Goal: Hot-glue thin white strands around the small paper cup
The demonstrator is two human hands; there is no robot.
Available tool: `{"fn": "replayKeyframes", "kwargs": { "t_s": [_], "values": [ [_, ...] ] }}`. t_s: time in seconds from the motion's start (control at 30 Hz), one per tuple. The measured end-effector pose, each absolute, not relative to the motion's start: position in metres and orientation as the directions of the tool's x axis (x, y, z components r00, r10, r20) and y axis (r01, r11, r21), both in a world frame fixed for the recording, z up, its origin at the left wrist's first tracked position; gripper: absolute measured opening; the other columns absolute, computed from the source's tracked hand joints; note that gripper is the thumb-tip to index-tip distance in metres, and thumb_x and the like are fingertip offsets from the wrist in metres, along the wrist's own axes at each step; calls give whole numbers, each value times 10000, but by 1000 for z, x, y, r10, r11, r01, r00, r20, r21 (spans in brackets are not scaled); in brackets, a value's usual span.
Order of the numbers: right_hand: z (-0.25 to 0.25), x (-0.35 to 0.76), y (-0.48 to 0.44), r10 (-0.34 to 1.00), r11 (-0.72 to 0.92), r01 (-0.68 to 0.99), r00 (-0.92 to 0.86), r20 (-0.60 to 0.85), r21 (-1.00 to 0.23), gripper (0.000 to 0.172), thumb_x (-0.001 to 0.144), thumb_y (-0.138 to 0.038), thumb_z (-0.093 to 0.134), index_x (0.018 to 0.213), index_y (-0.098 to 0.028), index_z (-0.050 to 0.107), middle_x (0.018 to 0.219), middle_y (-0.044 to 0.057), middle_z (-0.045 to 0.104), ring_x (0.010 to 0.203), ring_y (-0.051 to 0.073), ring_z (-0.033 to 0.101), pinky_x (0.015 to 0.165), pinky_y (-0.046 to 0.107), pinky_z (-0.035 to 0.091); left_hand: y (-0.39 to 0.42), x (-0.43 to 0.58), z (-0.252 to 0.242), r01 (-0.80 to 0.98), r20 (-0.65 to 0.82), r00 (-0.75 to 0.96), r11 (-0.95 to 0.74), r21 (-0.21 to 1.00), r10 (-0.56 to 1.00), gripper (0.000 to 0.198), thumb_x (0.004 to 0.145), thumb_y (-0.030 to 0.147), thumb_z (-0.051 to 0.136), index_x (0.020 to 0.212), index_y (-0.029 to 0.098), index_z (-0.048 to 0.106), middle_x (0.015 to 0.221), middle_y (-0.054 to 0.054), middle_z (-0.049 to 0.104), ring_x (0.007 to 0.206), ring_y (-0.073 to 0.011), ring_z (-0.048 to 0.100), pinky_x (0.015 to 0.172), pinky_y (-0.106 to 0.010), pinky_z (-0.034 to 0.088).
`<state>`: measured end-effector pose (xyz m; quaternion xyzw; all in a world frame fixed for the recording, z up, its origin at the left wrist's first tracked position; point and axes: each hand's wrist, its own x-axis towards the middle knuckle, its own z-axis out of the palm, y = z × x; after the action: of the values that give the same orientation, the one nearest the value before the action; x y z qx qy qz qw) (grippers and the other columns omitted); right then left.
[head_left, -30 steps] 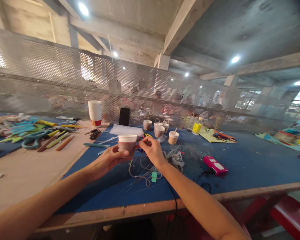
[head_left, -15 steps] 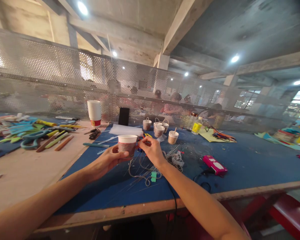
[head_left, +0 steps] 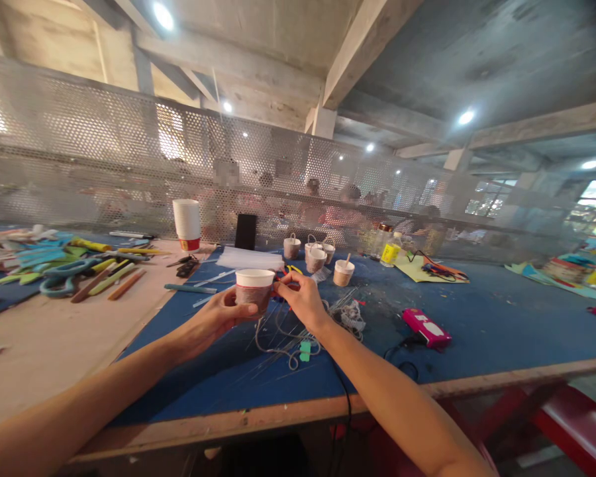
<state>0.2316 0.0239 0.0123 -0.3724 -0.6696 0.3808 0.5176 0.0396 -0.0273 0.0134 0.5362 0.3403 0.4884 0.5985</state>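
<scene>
My left hand [head_left: 231, 310] is wrapped round a paper cup [head_left: 254, 278], thumb across its front. The cup is upright above the table, white at the rim, with a thin red line and a grey-brown covering below. At the cup's right side, my right hand [head_left: 298, 295] is pinched closed; what lies between its fingertips is too small to make out. Beneath both hands, a grey cord [head_left: 293, 361] loops over the blue table top among thin clear strands. A small green piece [head_left: 304, 351] lies by the cord, and a tangled grey bundle [head_left: 352, 317] sits to the right.
Several small covered cups [head_left: 316, 260] stand behind my hands, near a cup with a stick [head_left: 344, 273]. A stack of paper cups [head_left: 187, 225], scissors [head_left: 62, 277] and tools are left. Right are a yellow-labelled bottle [head_left: 391, 252] and a pink device [head_left: 427, 328]. Mesh partition [head_left: 278, 172] behind.
The cup has shifted very slightly to the right and down, tilting a little in my left hand. My right hand stays pinched beside it, almost unmoved.
</scene>
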Motion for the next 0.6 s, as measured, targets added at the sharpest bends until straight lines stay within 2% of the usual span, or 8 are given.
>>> {"fn": "replayKeyframes", "kwargs": {
  "t_s": [0.23,0.43,0.6],
  "values": [
    [10,231,27,899,419,104,-187,396,-902,195,750,-369,672,674,-213,582,660,-18,652,628,156,635,570,238,454,-25,39,9,-212,126,309,-60,975,943,498,709,248,828,1195,229,722,1321,-103,694,1263,-332,598,1065,-446,468],
    [7,230,30,901,414,100,-185,392,-905,205,751,-377,678,670,-215,582,671,-10,667,643,164,641,554,236,450,-18,41,1,-196,108,220,-65,979,970,560,625,299,874,1161,215,735,1249,-122,731,1199,-353,642,1016,-442,511],
    [5,228,29,890,440,73,-167,424,-895,240,788,-424,678,711,-210,602,691,-10,676,685,170,656,625,248,489,-13,39,-4,-228,98,239,-43,973,966,539,652,331,866,1155,189,735,1270,-144,718,1136,-340,682,993,-425,530]
  ]
}}
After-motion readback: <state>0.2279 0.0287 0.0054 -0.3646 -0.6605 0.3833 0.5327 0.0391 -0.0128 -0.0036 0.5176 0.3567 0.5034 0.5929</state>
